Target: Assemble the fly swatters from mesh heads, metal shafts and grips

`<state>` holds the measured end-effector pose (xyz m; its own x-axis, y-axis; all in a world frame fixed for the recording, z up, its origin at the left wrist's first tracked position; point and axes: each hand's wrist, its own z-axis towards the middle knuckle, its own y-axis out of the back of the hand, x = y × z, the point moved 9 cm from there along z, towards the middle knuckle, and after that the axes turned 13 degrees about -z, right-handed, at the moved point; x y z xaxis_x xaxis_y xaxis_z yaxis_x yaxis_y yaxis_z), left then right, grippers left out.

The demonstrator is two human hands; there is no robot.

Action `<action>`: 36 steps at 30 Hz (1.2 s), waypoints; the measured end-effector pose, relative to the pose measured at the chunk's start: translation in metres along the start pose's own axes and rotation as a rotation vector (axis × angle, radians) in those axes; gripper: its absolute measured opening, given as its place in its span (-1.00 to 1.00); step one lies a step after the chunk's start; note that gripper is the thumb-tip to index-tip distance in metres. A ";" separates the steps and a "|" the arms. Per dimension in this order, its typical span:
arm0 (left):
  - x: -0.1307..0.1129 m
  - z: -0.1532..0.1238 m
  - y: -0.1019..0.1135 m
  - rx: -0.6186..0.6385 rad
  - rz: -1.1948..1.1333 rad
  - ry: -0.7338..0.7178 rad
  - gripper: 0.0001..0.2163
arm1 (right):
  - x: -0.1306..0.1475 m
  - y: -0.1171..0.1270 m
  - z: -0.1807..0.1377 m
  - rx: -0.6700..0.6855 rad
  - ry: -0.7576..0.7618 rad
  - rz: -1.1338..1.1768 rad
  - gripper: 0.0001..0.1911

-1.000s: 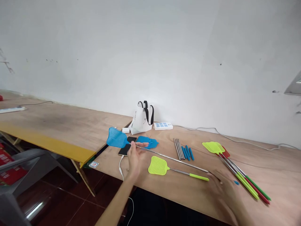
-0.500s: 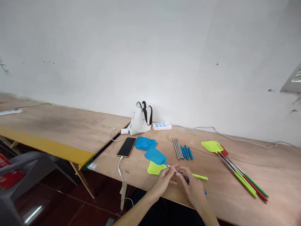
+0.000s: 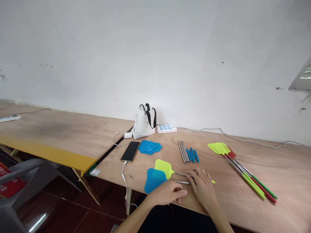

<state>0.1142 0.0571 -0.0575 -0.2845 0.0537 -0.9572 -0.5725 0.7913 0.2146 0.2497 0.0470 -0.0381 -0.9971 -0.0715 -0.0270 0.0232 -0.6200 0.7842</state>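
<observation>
A blue fly swatter [image 3: 152,185] lies tilted at the front of the table, its mesh head partly over the head of a yellow-green fly swatter [image 3: 163,166]. My right hand [image 3: 201,183] is over both handles, its fingers closed on the blue one's handle, whose grip is mostly hidden beneath it. Beside the blue head, my left hand [image 3: 170,193] rests at the table edge, loosely curled with the thumb apart and nothing visible in it. Behind the hands are several metal tubes [image 3: 183,152] and blue grip sleeves [image 3: 192,155]. Blue swatter heads [image 3: 148,147] are stacked farther left.
Several long-handled swatters [image 3: 245,174] lie together on the right. A phone [image 3: 130,151] with a white charging cable [image 3: 123,173] is at the left. A white bag [image 3: 143,124] and a power strip [image 3: 167,128] stand by the wall.
The blue swatter has been lowered from above the yellow-green one, its head coming down and toward me. My left hand has let go of its shaft and drawn back; my right hand has flattened over the handles.
</observation>
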 end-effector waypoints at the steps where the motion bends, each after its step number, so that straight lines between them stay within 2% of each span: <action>1: -0.002 0.000 0.002 -0.034 0.014 -0.028 -0.61 | -0.005 -0.003 0.001 0.020 -0.002 -0.013 -0.60; 6: -0.014 0.000 0.015 -0.239 0.134 -0.188 -0.70 | -0.017 -0.024 0.007 0.146 0.042 -0.025 -0.56; 9: -0.015 0.001 0.021 -0.352 0.212 -0.232 -0.75 | -0.019 -0.026 0.009 0.113 0.065 -0.090 -0.54; 14: -0.008 0.004 0.022 -0.431 0.309 -0.279 -0.73 | -0.042 -0.010 0.012 -0.023 -0.104 -0.201 -0.53; 18: -0.008 0.004 0.025 -0.432 0.303 -0.291 -0.74 | -0.059 0.004 0.016 -0.003 -0.224 0.028 -0.54; 22: -0.014 0.001 0.039 -0.457 0.030 -0.306 -0.65 | -0.042 0.022 0.022 0.040 -0.217 0.296 -0.57; 26: -0.022 -0.004 0.051 -0.493 -0.423 -0.401 -0.47 | 0.005 0.034 0.023 0.083 -0.119 0.438 -0.57; 30: -0.024 -0.010 0.058 -0.594 -0.587 -0.474 -0.50 | 0.043 0.026 0.018 0.151 -0.074 0.537 -0.55; 33: -0.021 -0.019 0.077 -0.732 -0.718 -0.506 -0.53 | 0.033 0.016 0.016 0.167 -0.119 0.472 -0.52; 36: -0.020 -0.040 0.115 -0.889 -0.918 -0.606 -0.56 | -0.009 0.008 0.016 0.175 -0.161 0.370 -0.50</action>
<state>0.0234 0.1232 -0.0060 0.6878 0.1665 -0.7066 -0.7221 0.0574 -0.6894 0.2578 0.0548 -0.0214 -0.9229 -0.1324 0.3616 0.3820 -0.4332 0.8163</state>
